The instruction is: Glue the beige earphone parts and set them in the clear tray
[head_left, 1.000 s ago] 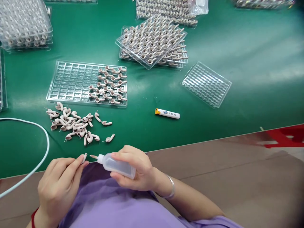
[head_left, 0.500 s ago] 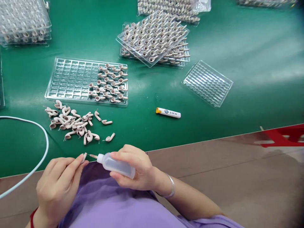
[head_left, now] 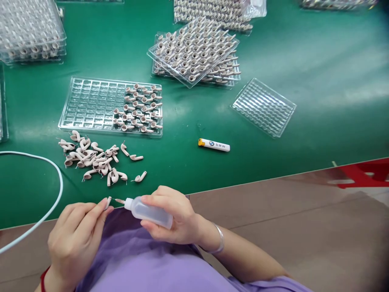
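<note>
Left hand (head_left: 74, 231) has a tiny pale earbud-shaped piece (head_left: 107, 202) pinched between thumb and fingertips, stem end poking up, right at the near edge of the worktop (head_left: 182, 166). Most of the piece is covered by the fingers, so can't say much about the rest of it. Right hand (head_left: 179, 217) is wrapped around a frosted squeeze bottle (head_left: 150, 212), thumb and fingers on opposite sides, bottle tipped over with its thin nozzle (head_left: 119, 201) aimed left at the stem. The tip is super close, but I honestly can't tell if it's touching.

Just beyond the hands, a bit left, there's a messy pile of loose pieces (head_left: 94, 158), same kind, some with little wires sticking out. One stray (head_left: 140, 177) sits off to the right of the heap. Right behind the pile is a clear tray (head_left: 88, 103) with pieces lined up in its right part and bare pockets on the left.

Farther back, roughly mid-scene, are stacked full trays (head_left: 194, 50), the top one sitting crooked. Another tall stack (head_left: 30, 32) is at far left. Over on the right there's a smaller clear tray (head_left: 264, 107), and nearer than that a white lighter (head_left: 214, 145) with an orange end and BMW lettering. Pale cable (head_left: 57, 174) curves in from the left.
</note>
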Demonstrator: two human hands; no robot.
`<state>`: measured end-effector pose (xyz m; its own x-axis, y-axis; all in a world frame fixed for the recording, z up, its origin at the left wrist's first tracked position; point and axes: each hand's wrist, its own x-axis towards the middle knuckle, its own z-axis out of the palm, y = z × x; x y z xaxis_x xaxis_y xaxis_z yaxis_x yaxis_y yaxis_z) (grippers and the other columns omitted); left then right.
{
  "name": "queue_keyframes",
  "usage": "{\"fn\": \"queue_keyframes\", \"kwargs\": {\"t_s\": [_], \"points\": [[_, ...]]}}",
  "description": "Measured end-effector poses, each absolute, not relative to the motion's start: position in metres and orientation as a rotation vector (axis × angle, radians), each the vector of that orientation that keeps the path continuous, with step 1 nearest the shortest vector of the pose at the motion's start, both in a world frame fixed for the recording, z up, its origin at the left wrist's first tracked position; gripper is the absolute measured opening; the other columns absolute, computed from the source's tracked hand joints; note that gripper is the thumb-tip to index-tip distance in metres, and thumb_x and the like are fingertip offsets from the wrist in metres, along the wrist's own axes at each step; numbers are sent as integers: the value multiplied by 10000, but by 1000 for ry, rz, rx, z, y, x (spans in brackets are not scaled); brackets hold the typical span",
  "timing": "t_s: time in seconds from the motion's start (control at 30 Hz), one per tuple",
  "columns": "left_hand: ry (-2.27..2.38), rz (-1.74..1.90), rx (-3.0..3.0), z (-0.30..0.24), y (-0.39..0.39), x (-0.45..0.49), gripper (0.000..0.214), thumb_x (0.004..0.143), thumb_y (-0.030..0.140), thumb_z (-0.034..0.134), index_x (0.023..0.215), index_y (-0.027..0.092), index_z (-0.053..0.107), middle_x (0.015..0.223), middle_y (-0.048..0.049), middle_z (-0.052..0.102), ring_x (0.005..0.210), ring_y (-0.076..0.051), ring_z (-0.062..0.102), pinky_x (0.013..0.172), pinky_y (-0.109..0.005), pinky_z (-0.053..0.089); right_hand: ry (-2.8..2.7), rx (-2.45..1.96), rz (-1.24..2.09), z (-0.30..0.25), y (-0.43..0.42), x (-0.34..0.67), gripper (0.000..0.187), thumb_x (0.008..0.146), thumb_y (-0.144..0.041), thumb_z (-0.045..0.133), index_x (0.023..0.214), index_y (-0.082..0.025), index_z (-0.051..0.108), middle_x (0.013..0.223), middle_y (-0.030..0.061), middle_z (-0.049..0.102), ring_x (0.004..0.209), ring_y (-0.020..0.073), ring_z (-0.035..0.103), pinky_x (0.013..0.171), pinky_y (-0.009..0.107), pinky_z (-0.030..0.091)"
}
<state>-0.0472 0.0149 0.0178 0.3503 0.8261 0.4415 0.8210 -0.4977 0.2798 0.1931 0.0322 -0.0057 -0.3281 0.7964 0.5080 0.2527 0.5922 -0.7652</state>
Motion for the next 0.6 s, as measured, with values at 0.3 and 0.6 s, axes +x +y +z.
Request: {"fn": "queue_keyframes", "kwargs": {"t_s": [0.3, 0.6], "points": [[1603, 959, 2347, 22, 10, -42, 342, 777, 91, 722, 1060, 284, 721, 828, -16, 716, 723, -162, 647, 709, -306, 529, -1592, -1042, 994, 0, 28, 197, 545, 808, -242, 694, 1311, -238, 485, 1012, 68, 652, 807, 177, 638, 708, 289, 536], [1511, 581, 930, 14, -10, -21, 366, 740, 515, 709, 885, 191, 800, 748, -76, 758, 623, -190, 661, 561, -254, 539, -1823, -875, 674, -11, 13, 169, 281, 841, -101, 581, 1108, -185, 556, 908, 67, 630, 824, 171, 590, 700, 291, 501]]}}
